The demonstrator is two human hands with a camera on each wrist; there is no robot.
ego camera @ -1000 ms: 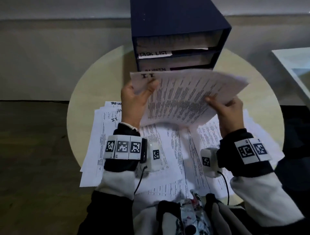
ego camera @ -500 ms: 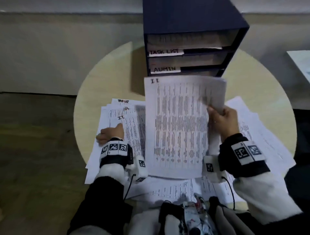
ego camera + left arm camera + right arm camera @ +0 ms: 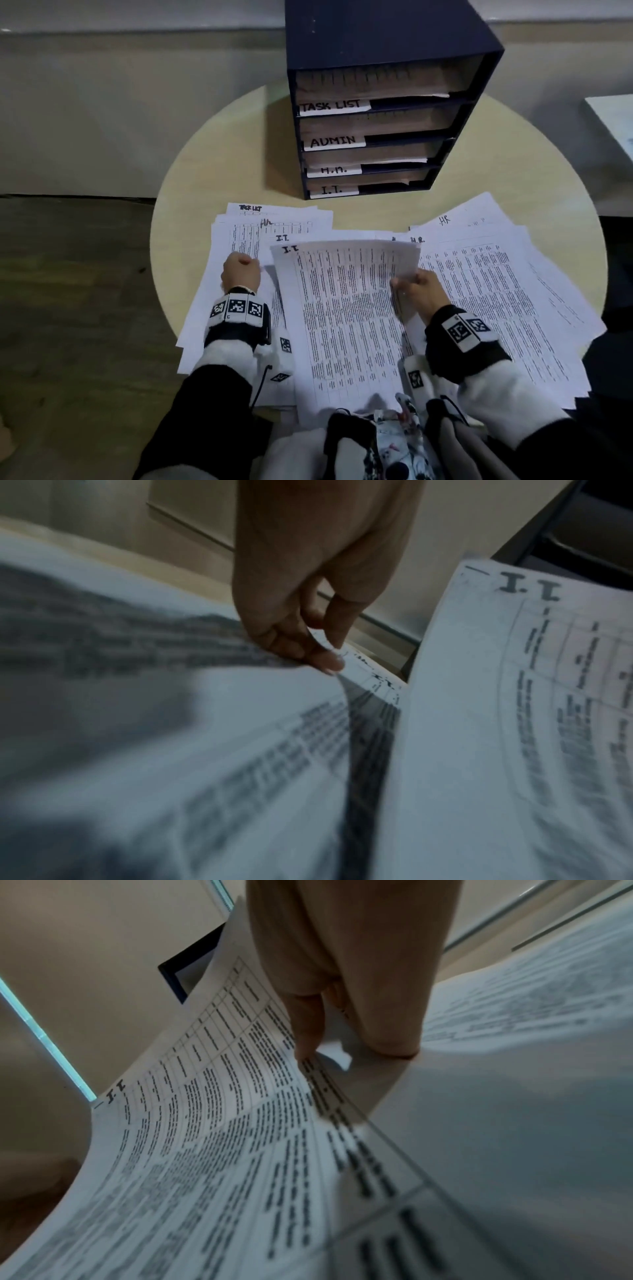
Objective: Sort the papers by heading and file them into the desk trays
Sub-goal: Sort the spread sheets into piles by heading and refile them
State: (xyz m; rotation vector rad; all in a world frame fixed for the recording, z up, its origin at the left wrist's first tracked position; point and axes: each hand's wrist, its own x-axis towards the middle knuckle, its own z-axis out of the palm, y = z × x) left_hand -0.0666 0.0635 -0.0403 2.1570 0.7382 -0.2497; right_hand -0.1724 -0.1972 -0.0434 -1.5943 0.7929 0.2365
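While both hands (image 3: 416, 289) pinching I.T. sheets (image 3: 342, 322), round pale table (image 3: 496, 185) against grey wall (image 3: 102, 102).

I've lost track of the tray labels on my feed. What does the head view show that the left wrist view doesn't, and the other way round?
Only the head view shows the desk trays with their labels TASK LIST, ADMIN and I.T., the right hand gripping the I.T. sheets, and the loose papers spread on the round table. Only the left wrist view shows the left hand pinching a lifted sheet edge between thumb and fingers. Both show the I.T. heading and the left hand.
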